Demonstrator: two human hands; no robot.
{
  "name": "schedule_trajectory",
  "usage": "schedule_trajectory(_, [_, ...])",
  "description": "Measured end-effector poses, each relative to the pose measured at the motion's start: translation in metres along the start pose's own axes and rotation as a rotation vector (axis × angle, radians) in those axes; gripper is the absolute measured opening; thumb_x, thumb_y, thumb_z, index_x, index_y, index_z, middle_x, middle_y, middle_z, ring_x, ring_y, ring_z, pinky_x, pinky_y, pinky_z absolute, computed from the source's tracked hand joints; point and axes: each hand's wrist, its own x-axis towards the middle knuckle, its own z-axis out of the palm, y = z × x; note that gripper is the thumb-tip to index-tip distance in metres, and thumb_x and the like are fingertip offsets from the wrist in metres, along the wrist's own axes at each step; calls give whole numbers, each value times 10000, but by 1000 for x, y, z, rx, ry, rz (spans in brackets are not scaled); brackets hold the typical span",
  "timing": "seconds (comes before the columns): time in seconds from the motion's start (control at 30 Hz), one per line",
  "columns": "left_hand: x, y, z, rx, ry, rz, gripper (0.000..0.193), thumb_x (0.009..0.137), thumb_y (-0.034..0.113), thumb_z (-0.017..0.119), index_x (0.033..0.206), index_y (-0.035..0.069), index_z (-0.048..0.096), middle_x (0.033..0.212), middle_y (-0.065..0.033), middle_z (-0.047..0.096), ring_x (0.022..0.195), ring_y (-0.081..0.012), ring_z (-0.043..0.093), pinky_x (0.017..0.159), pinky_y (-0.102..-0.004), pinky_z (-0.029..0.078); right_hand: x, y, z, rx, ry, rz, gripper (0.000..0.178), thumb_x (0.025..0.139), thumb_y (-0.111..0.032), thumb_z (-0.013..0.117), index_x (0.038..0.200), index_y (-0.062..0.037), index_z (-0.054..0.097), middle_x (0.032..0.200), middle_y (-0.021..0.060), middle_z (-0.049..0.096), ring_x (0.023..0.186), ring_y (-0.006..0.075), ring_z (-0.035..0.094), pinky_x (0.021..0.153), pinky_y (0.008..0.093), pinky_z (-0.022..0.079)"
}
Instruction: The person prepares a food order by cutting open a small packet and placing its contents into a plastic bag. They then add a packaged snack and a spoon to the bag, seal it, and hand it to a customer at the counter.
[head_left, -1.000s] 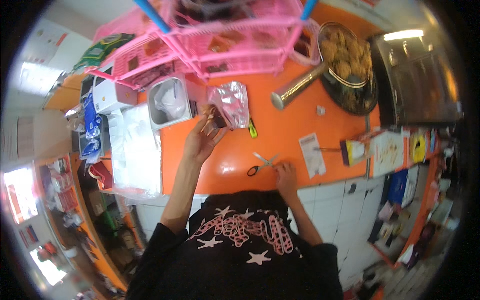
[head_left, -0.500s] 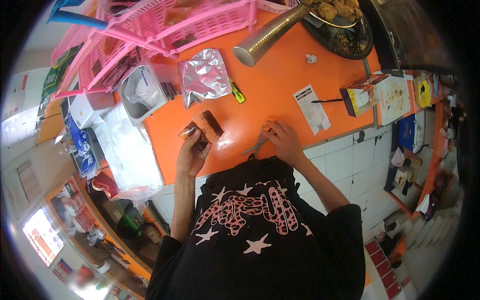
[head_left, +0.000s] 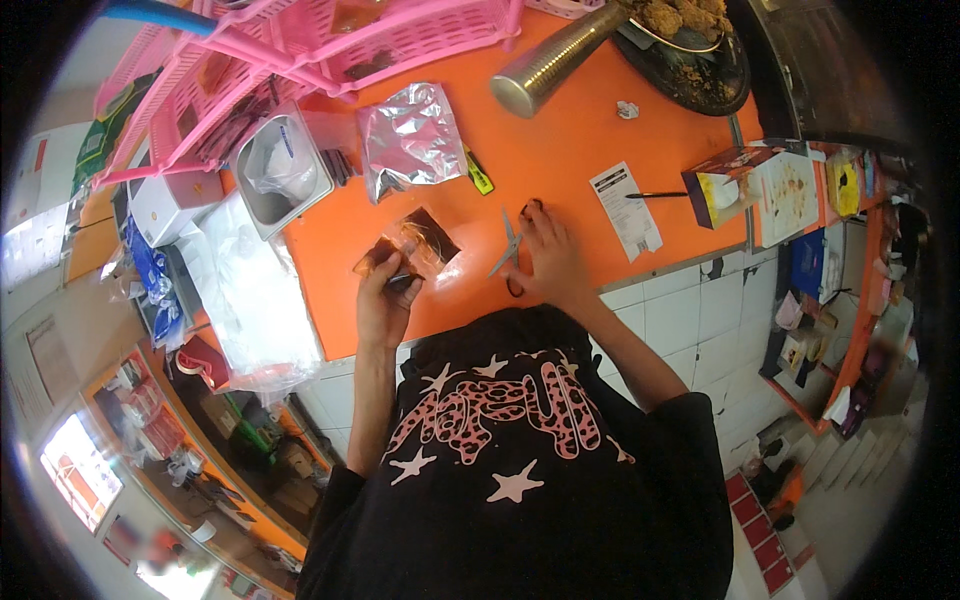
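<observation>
My left hand (head_left: 385, 300) is closed around one end of a small see-through packet (head_left: 432, 245) with dark brown contents, held over the orange tabletop. To its right, my right hand (head_left: 552, 268) has its fingers on the dark handles of a pair of scissors (head_left: 510, 246). The scissors' blades are spread apart and point left, toward the packet but not touching it. Beyond the packet lies a silver foil pouch (head_left: 410, 140), with a yellow-green highlighter (head_left: 480, 175) beside it.
Pink baskets (head_left: 420, 50) line the far left, near a metal container (head_left: 318, 190) and clear plastic sheets (head_left: 245, 290). A metal cylinder (head_left: 550, 65) and a black tray (head_left: 700, 85) with fried pieces are at the back. On the right are a receipt (head_left: 625, 210), a pen (head_left: 660, 195) and a tissue box (head_left: 715, 190).
The scissors have turned and opened wider, and my right hand has shifted its grip on their handles. The packet has tilted flatter in my left hand. The view has shifted slightly.
</observation>
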Motion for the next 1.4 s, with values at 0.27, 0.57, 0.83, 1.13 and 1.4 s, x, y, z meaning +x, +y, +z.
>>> schedule_trajectory(0.27, [-6,9,2,-72,-38,94,309,941,97,531,1244,70,475,1171,-138,621,855,-141,660,655,-247,599,-28,18,16,80,-261,352,512,792,-181,705,1242,-26,517,1207,202,569,1073,364,557,892,442,448])
schedule_trajectory(0.57, [-13,17,11,-219,-158,124,286,951,129,545,1227,92,481,1202,-173,591,818,-145,655,666,-269,588,-24,20,-12,1062,-709,609,336,874,-36,585,1206,-30,531,958,94,654,699,127,595,596,259,483])
schedule_trajectory(0.83, [-13,25,27,-174,-183,121,217,960,152,547,1174,115,542,1227,-141,597,826,-143,657,656,-247,556,-17,-59,-74,1576,-843,349,330,936,-160,602,1238,-76,497,766,-3,489,588,56,422,547,212,369])
schedule_trajectory(1.13, [-12,30,39,-164,-138,141,231,943,130,569,1162,67,537,1040,-100,657,796,-138,664,645,-247,579,-12,-63,-84,1393,-851,121,288,927,-97,607,1197,-40,524,783,-36,475,700,52,438,647,226,396])
schedule_trajectory(1.4, [-22,21,56,-58,-162,131,256,942,118,567,1178,30,517,1003,-87,646,763,-126,659,605,-236,585,-5,-75,-82,1574,-785,190,595,863,-510,653,1207,-38,539,741,-40,433,662,51,423,590,205,323])
